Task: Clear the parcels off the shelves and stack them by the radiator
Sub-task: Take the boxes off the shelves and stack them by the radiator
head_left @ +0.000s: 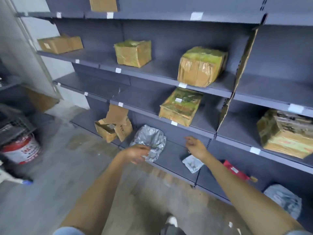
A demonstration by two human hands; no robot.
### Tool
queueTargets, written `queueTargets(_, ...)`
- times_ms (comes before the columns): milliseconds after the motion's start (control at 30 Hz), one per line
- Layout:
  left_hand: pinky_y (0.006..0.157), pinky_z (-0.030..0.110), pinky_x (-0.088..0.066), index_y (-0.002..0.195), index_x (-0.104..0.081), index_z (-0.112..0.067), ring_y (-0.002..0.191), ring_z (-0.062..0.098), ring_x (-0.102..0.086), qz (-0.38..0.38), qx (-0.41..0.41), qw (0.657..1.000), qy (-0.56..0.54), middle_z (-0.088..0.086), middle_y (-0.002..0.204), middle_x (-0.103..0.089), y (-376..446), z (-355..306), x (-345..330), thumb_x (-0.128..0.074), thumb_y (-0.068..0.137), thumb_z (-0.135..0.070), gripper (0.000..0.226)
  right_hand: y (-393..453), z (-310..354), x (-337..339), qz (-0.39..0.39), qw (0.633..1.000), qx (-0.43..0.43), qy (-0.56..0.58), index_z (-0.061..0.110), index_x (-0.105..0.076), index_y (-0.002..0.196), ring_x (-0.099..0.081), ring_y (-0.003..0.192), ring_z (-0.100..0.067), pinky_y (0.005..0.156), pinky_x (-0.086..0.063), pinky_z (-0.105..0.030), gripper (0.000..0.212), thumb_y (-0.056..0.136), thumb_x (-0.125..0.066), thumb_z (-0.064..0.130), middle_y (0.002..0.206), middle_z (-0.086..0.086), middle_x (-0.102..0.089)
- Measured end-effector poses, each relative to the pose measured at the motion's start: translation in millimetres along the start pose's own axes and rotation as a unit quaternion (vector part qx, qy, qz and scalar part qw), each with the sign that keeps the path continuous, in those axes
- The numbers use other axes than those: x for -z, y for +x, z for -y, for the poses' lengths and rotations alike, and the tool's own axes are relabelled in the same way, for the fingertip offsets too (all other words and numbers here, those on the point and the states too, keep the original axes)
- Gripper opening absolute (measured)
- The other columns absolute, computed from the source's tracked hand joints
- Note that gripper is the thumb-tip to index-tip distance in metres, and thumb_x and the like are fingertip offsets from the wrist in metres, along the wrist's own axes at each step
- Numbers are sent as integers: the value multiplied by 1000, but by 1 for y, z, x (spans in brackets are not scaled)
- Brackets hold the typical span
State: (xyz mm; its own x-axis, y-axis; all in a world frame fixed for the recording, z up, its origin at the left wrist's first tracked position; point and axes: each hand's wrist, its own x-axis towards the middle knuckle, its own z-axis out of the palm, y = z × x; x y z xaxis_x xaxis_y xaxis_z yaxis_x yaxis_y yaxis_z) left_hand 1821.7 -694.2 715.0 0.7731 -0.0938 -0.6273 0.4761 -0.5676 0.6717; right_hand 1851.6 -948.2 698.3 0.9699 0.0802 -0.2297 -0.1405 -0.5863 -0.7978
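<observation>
We look down at dark grey metal shelves [152, 70] that fill the upper and right parts of the frame, with a concrete floor [50, 184] at lower left. Both our bare arms reach in from the bottom edge towards the lowest shelf, at centre frame.

Our left hand [137, 153] touches the near edge of a crumpled silver plastic parcel [150, 141] lying on that bottom shelf; its grip seems to pinch the wrapping, though blur makes this uncertain. Our right hand [194, 145] hovers just right of that parcel, fingers loosely spread and holding nothing. Directly below the right wrist lies a small silver packet [193, 164], and further right a red packet [235, 170]. Another silver bag [284, 200] sits at lower right.

Left of the silver parcel is a torn open cardboard box [113, 128]. On the shelf above sits a flat taped brown parcel [182, 106], and at far right a large taped box [286, 133]. Higher up stand two tape-wrapped boxes, one at centre [133, 53] and one to its right [201, 66], plus a plain carton [59, 44] at upper left. One more carton [103, 4] shows at the top edge.

A red and white bucket [22, 150] stands on the floor at the left edge.
</observation>
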Motion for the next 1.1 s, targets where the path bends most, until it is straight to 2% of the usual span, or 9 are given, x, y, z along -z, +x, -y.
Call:
queueTargets(133, 76, 29, -44, 132, -47, -20, 100, 16, -55, -61, -74, 995, 7, 4, 124, -57, 45, -80, 63, -44, 97, -33, 38, 89, 46, 34, -122, 990, 38, 54, 7, -31, 143, -55, 89, -36, 60, -39, -19, 49, 96, -44, 9, 134, -21, -46)
queueTargets(300, 81, 30, -44, 135, -45, -22, 121, 21, -52, -42, -126, 988, 83, 4, 136, -51, 90, -182, 120, -39, 98, -37, 40, 167, 91, 104, -287, 932, 4, 220, 14, -17, 148, -36, 133, -32, 100, -34, -36, 70, 93, -50, 39, 152, -13, -23)
queueTargets(400, 93, 34, -42, 137, -42, -22, 123, 21, -50, -36, -155, 986, 58, 4, 137, -50, 115, -210, 141, -38, 99, -38, 42, 197, 118, 142, -276, 900, -79, 328, 24, -4, 150, -24, 141, -33, 110, -29, -53, 97, 79, -56, 64, 158, -5, -13)
queueTargets(467, 95, 35, -43, 139, -41, -21, 123, 21, -50, -19, -162, 985, 49, 5, 138, -50, 133, -218, 148, -38, 98, -38, 44, 207, 129, 154, -227, 886, -118, 387, 29, 3, 150, -21, 142, -37, 102, -31, -66, 110, 70, -59, 72, 159, 4, -4)
queueTargets(600, 97, 38, -43, 147, -21, -26, 126, 24, -49, 1, -185, 982, 31, 8, 141, -46, 164, -243, 159, -40, 98, -39, 54, 227, 141, 155, -193, 861, -118, 456, 36, -3, 150, -7, 145, -37, 101, -26, -72, 118, 57, -62, 79, 159, 11, 8)
queueTargets(733, 94, 36, -43, 148, -5, -36, 129, 23, -45, 24, -243, 970, 10, 6, 147, -39, 189, -281, 169, -39, 96, -46, 63, 243, 149, 158, -222, 834, -136, 485, 27, -24, 145, -25, 137, -37, 98, -32, -67, 99, 65, -65, 70, 155, -1, -16)
queueTargets(867, 97, 37, -41, 146, -9, -40, 136, 22, -37, 42, -293, 955, -3, 1, 153, -27, 222, -302, 178, -37, 96, -49, 58, 244, 149, 156, -236, 823, -142, 496, 25, -42, 112, -48, 94, -29, 81, -43, -54, 56, 72, -63, 57, 110, -5, -48)
queueTargets(1033, 111, 39, -32, 148, -13, -33, 140, 19, -28, 60, -314, 947, -28, -9, 156, -18, 271, -303, 182, -32, 94, -56, 62, 220, 118, 121, -272, 795, -106, 531, 24, -46, 120, -54, 109, -29, 83, -48, -45, 66, 69, -60, 63, 124, -6, -51)
queueTargets(1100, 113, 37, -27, 147, -20, -29, 140, 18, -28, 46, -339, 937, -72, -8, 153, -24, 283, -297, 168, -32, 95, -55, 59, 198, 99, 99, -306, 782, -104, 532, 22, -51, 119, -65, 95, -24, 71, -53, -40, 59, 73, -59, 58, 114, -5, -60)
